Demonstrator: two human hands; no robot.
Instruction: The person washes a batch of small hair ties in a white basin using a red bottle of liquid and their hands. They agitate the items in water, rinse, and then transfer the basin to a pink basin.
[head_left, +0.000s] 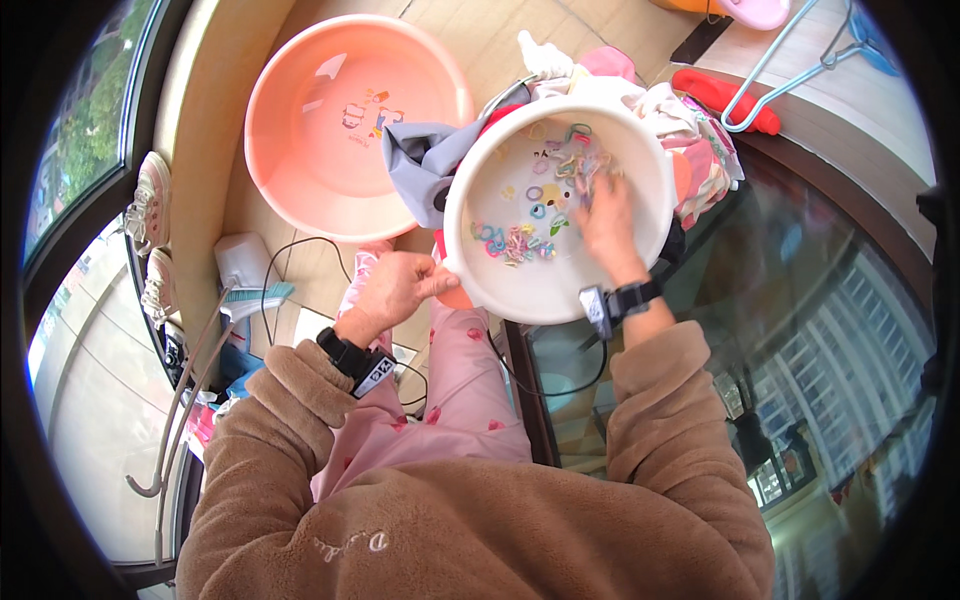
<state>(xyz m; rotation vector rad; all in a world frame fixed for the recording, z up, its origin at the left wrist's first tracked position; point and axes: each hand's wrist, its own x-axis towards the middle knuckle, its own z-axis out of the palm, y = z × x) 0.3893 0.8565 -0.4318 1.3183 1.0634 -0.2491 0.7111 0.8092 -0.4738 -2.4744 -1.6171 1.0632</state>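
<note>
A white plastic basin (555, 289) rests over a heap of clothes, tilted towards me. My left hand (401, 289) grips its near left rim, thumb on top. Inside the basin, my right hand (609, 225) reaches down to a pile of small coloured hair ties (581, 169). Motion blurs the fingertips, so I cannot tell if any ties are held. A second cluster of hair ties (517, 244) lies on the basin's left side. Between the two, a few single ties (535, 193) lie on the printed bottom.
A larger pink basin (300, 180) stands on the tiled floor at left. Clothes (697, 142) bulge out around the white basin. A red bottle (724, 97) and blue hangers (780, 67) lie at upper right. A broom (259, 296), a dustpan (244, 259) and shoes (154, 202) stand at left.
</note>
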